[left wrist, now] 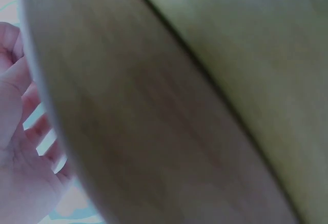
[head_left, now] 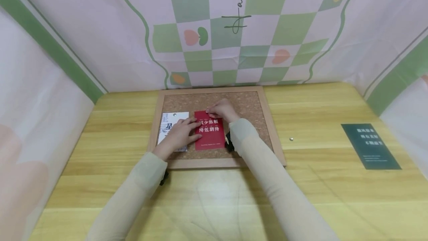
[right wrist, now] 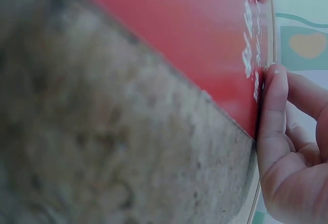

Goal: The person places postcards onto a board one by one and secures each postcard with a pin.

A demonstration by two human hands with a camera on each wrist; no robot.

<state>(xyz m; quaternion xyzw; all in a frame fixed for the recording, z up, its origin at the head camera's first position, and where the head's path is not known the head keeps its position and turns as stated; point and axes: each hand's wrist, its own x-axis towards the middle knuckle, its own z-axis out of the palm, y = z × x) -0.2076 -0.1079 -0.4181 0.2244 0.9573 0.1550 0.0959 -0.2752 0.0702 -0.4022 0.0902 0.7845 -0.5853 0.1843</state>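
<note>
A red card (head_left: 210,137) with white lettering lies on a framed cork board (head_left: 247,103). My left hand (head_left: 178,135) lies across the white card (head_left: 184,116) to its left, fingers extended, fingertips pressing the red card's left edge. At the red card's top edge, the thumb and forefinger of my right hand (head_left: 223,111) pinch a small thing, mostly hidden by the fingertips, that looks like a thumbtack. In the right wrist view, the right hand (right wrist: 294,147) has its fingertips right against the red card (right wrist: 205,44). A silver thumbtack (head_left: 174,114) sits at the white card's top.
Right of the board, another silver thumbtack (head_left: 291,139) lies on the wooden table (head_left: 317,196). Farther right is a dark green card (head_left: 371,146) with white text. The board's wooden frame (head_left: 214,164) forms a raised rim, and a patterned cloth (head_left: 227,62) hangs behind it.
</note>
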